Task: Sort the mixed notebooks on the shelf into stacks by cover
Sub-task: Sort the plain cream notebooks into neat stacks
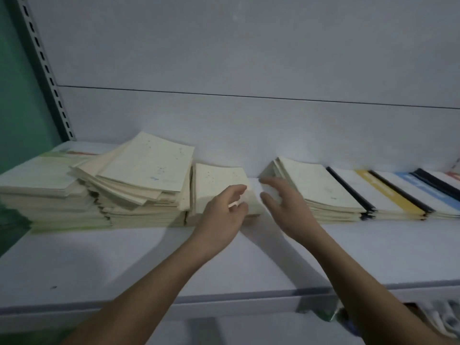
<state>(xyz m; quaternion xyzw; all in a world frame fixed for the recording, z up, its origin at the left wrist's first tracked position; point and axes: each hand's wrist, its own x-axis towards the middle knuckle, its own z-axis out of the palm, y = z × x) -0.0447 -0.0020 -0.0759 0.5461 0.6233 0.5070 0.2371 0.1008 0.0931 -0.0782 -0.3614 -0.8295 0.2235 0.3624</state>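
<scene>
A: Where do the notebooks stand right now?

B: All along the far side of the white shelf (149, 257). A messy cream pile (139, 180) leans at the left, a small cream stack (219, 188) sits mid-shelf, and a tidier cream stack (321, 190) lies right of the gap, with the colour-banded books (398, 192) beyond it.

A: And the hands?

B: The left hand (221, 215) rests at the near right corner of the small stack, fingers curled at its edge — whether it truly grips, I can't tell. The right hand (286, 205) hovers in the gap, fingers spread, holding nothing.

A: How would those books handle?

B: Thin, soft-covered, light singly, I'd judge — but slick, so a stack could fan out. Better to clamp a few by the short edges, thumb on top, fingers beneath.
</scene>
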